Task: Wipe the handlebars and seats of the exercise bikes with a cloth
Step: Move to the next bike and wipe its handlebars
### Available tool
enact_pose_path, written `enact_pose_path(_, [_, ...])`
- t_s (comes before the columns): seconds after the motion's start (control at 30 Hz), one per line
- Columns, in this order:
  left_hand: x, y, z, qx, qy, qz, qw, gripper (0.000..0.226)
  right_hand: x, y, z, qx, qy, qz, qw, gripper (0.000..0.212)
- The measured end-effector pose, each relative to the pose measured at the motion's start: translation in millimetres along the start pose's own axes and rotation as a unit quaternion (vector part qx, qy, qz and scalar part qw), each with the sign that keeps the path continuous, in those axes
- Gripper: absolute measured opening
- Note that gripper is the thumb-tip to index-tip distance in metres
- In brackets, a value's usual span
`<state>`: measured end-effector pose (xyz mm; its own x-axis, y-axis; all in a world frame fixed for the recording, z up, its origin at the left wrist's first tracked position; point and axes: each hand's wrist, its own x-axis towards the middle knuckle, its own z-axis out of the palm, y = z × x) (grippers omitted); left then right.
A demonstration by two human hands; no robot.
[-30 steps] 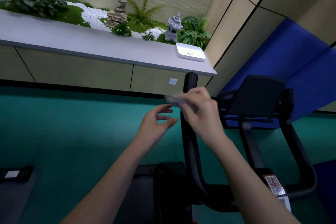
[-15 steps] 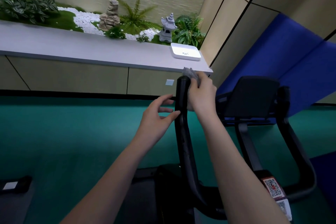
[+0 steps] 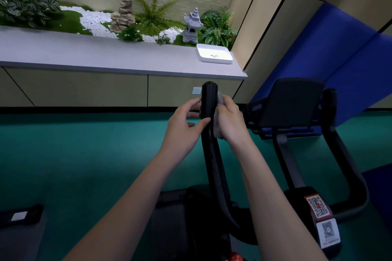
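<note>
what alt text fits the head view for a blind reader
A right hand presses a grey cloth against the top of a black exercise-bike handlebar, while the left hand touches the bar from the other side. Behind: teal floor, and a counter holding a white tray.

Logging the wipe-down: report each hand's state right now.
Left hand: open, thumb touching the handlebar.
Right hand: gripping the cloth, pressed against the handlebar.

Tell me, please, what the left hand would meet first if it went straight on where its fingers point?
Most likely the black handlebar: the left hand's fingers point rightward at it, and the thumb looks to touch it, though depth is unclear. The cloth lies just beyond.
</note>
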<state>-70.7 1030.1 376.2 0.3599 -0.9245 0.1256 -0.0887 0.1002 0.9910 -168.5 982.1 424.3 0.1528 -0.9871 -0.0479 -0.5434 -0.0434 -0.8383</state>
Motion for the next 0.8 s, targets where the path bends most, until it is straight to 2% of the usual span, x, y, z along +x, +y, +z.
enact_pose_path(0.23, [1.9, 2.7, 3.4, -0.018, 0.004, -0.011, 1.0, 0.049, -16.6, 20.1, 2.9, -0.009, -0.028, 0.025, 0.999, 0.029])
enact_pose_path(0.4, [2.9, 3.4, 1.7, -0.045, -0.016, -0.022, 0.999, 0.05, -36.6, 42.6, -0.4, 0.082, -0.035, 0.066, 0.994, 0.027])
enact_pose_path(0.5, [4.1, 2.6, 1.7, -0.012, -0.022, -0.021, 0.999, 0.051, -45.4, 52.8, -8.5, 0.103, -0.016, 0.058, 0.993, 0.021])
enact_pose_path(0.57, [3.3, 3.3, -0.8, 0.068, -0.019, 0.026, 0.997, 0.058, -54.7, 58.6, -16.5, 0.084, 0.03, 0.014, 0.996, 0.021])
enact_pose_path(0.6, [2.8, 4.3, -3.7, 0.145, -0.017, 0.084, 0.986, 0.06, -59.6, 58.5, -20.2, 0.063, 0.061, -0.03, 0.996, 0.023])
enact_pose_path(0.63, [2.9, 4.9, -7.1, 0.232, -0.019, 0.16, 0.959, 0.06, -62.6, 56.5, -22.2, 0.033, 0.092, -0.077, 0.992, 0.024])
enact_pose_path(0.7, [4.6, 5.7, -14.4, 0.365, -0.043, 0.305, 0.879, 0.052, -64.9, 49.7, -20.0, -0.031, 0.124, -0.161, 0.979, 0.026])
enact_pose_path(0.73, [5.1, 5.8, -17.1, 0.402, -0.061, 0.347, 0.845, 0.046, -65.9, 46.1, -16.7, -0.058, 0.124, -0.19, 0.972, 0.027])
enact_pose_path(0.8, [4.8, 5.6, -20.6, 0.43, -0.099, 0.368, 0.818, 0.039, -67.6, 39.6, -11.0, -0.082, 0.109, -0.212, 0.968, 0.028])
